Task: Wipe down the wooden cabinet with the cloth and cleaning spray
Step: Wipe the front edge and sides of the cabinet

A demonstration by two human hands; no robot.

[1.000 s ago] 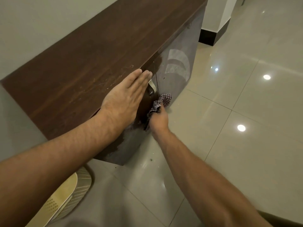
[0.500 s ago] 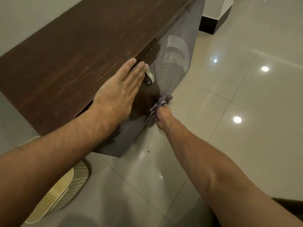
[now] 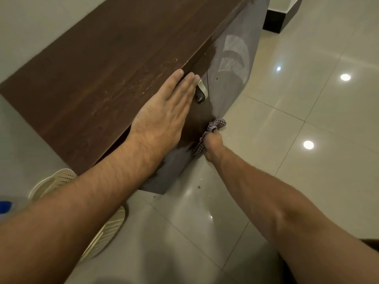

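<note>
The low wooden cabinet (image 3: 106,64) has a dark brown top and dusty grey door fronts, standing against the wall. My left hand (image 3: 164,115) lies flat with straight fingers on the top's front edge, above a pale door handle (image 3: 202,89). My right hand (image 3: 213,145) grips a bunched checked cloth (image 3: 214,127) and holds it against the door front low down, near the seam between two doors. The door looks darker and wet around the cloth. No spray bottle is clearly visible.
A cream perforated plastic basket (image 3: 61,179) lies on the glossy tiled floor (image 3: 297,140) at the cabinet's near end, partly under my left forearm. A small blue object (image 3: 5,207) shows at the left edge. A dark skirting corner (image 3: 274,22) stands beyond the cabinet.
My right hand has moved the cloth down the door front from beside the handle to lower on the panel. My left hand stays flat on the top edge.
</note>
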